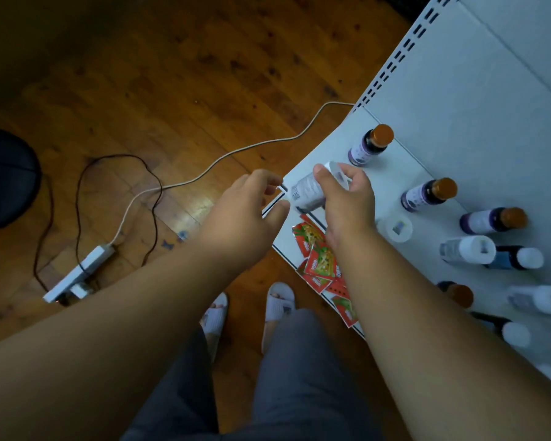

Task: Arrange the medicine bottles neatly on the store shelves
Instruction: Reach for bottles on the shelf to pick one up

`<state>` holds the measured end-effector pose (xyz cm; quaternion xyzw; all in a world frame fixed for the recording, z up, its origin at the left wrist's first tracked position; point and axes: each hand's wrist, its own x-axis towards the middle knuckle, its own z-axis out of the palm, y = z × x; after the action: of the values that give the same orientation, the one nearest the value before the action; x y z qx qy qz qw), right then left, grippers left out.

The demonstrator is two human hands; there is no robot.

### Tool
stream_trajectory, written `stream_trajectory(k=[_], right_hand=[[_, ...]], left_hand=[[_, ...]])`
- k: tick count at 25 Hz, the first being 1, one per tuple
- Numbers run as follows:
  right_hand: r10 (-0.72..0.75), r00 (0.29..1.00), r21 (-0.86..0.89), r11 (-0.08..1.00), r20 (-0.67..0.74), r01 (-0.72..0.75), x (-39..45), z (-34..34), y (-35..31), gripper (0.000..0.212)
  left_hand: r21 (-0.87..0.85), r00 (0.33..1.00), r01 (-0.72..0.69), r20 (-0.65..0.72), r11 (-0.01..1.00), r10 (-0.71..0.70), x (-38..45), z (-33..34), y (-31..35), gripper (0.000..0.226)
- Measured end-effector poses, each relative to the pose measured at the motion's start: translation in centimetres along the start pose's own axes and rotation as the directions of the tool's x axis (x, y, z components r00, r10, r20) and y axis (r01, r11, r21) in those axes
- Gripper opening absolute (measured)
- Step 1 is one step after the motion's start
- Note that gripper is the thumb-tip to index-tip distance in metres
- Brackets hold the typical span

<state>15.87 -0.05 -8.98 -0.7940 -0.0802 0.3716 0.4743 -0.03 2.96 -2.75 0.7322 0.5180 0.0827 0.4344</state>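
The right hand [347,198] gripped a white bottle [310,190] tilted over the shelf [427,100] front corner, the left hand [252,208] loose-fingered just beside its base.

floor [172,74]: glossy wood | shelf [458,106]: matt white metal | packets [318,259]: shiny foil

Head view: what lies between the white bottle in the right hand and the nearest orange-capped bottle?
Only bare shelf: nothing stands between the white bottle held by the right hand and that orange-capped bottle.
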Motion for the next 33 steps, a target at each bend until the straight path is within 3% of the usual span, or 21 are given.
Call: stream_trajectory(k=[2, 5, 8, 12, 18, 22, 24, 29, 33], right_hand=[[0.192, 0.968, 0.234, 0.945, 0.163, -0.227, -5.5, -1.9, -2.9, 0.049], [0.286, 0.887, 0.456, 0.776, 0.362, -0.436, -15.0, -4.8, -7.6, 0.054], [0.264, 0.851, 0.570, 0.648, 0.453, -0.505, -22.0, -7.2, -11.3, 0.062], [0.241, 0.851, 0.677, 0.521, 0.467, -0.520, -28.2, -10.9, -13.7, 0.068], [0.053, 0.958, 0.801, 0.537, 0.282, -0.265, -36.6, -21.2, -13.7, 0.067], [-0.017, 0.994, 0.920, 0.381, 0.107, -0.093, -41.7, -30.7, -10.4, 0.087], [-0.010, 1.000, 0.957, 0.290, 0.008, -0.005, -44.4, -36.7, -7.9, 0.083], [0.051, 0.989, 0.961, 0.250, -0.138, 0.121, -51.2, -49.8, -2.3, 0.056], [0.018, 0.971, 0.940, 0.253, -0.239, 0.227, -53.9, -57.0, 1.1, 0.096]], left_hand=[[-0.080, 0.999, 0.034, -0.002, 0.996, -0.035, -2.9, -3.1, 2.5, 0.029], [-0.152, 0.995, 0.091, -0.012, 0.984, -0.094, -8.3, -8.4, 6.5, 0.022], [-0.210, 0.998, 0.059, -0.015, 0.976, -0.063, -12.9, -12.3, 9.7, 0.019], [-0.217, 0.990, -0.086, 0.089, 0.972, 0.107, -17.1, -14.2, 13.9, 0.016], [-0.280, 0.916, -0.239, 0.252, 0.930, 0.311, -23.5, -11.1, 20.6, 0.012], [-0.324, 0.829, -0.314, 0.364, 0.892, 0.424, -29.5, -5.5, 25.6, 0.012], [-0.348, 0.765, -0.352, 0.428, 0.869, 0.482, -33.5, -1.3, 28.9, 0.012], [-0.409, 0.592, -0.415, 0.557, 0.813, 0.582, -43.0, 8.9, 35.8, 0.015], [-0.416, 0.453, -0.490, 0.629, 0.766, 0.632, -47.7, 15.4, 40.2, 0.016]])
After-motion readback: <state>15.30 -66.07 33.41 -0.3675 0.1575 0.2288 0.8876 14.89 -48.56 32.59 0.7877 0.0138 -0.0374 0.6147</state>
